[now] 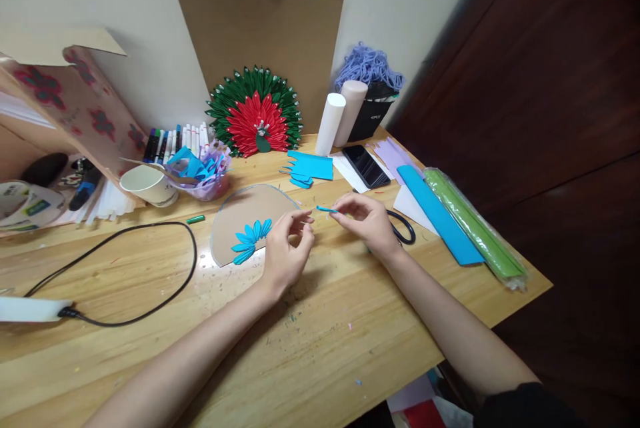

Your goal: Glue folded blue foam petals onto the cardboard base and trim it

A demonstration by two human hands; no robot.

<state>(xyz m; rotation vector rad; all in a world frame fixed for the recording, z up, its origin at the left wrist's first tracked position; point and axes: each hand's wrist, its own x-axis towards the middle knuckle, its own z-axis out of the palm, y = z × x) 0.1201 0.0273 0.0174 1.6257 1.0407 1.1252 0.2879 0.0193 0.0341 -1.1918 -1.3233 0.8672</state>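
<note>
My right hand [367, 220] pinches a thin blue paper strip [326, 209] between thumb and fingers above the wooden table [320, 341]. My left hand [286, 249] hovers just left of it, fingers curled with the fingertips apart, holding nothing I can see. Under the left hand lies a half-round cardboard piece [247, 211] with several blue paper petals [251, 239] fanned at its lower edge. More cut blue paper [309, 167] lies behind it.
Scissors [404, 228] lie behind my right hand. A phone [366, 165], blue sheet [440, 215] and green roll [475, 228] are on the right. A red-green paper peacock [255, 111], markers [175, 138], a paper cup [147, 183] and a black cable [150, 261] are at the back and left.
</note>
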